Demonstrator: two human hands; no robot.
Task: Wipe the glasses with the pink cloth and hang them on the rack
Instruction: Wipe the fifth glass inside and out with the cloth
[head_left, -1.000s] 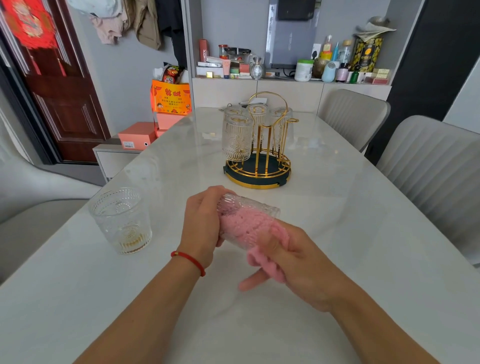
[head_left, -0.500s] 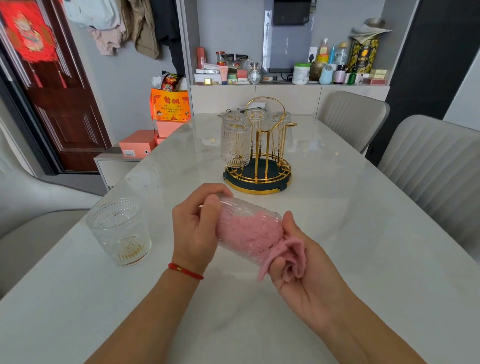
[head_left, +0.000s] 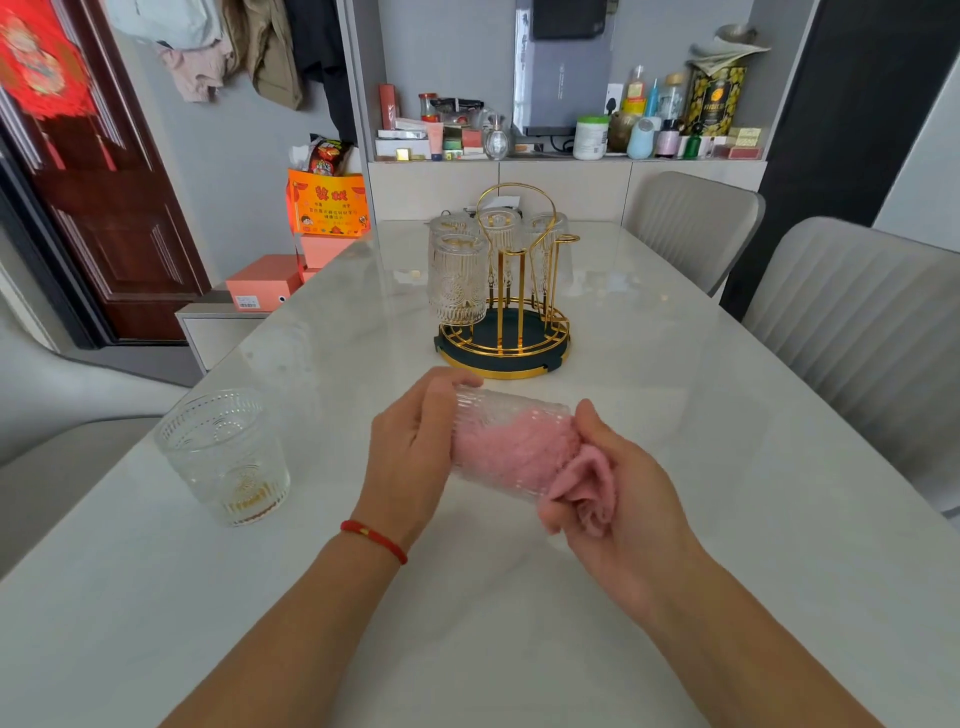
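Pink fluffy cloth (head_left: 524, 457) fills a ribbed, embossed glass tumbler (head_left: 506, 415) lying sideways above the white marble table (head_left: 675, 519). Left hand (head_left: 410, 447) wraps its base; right hand (head_left: 623, 499) pinches the cloth's bunched tail at the mouth. A second tumbler (head_left: 228, 457) stands upright to the left. Beyond, a gold wire rack (head_left: 511, 312) carries upside-down glasses (head_left: 457, 280).

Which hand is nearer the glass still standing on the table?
Left. The left hand grips the base end of the held glass, just right of the standing glass. The right hand, holding the pink cloth, is farther right.
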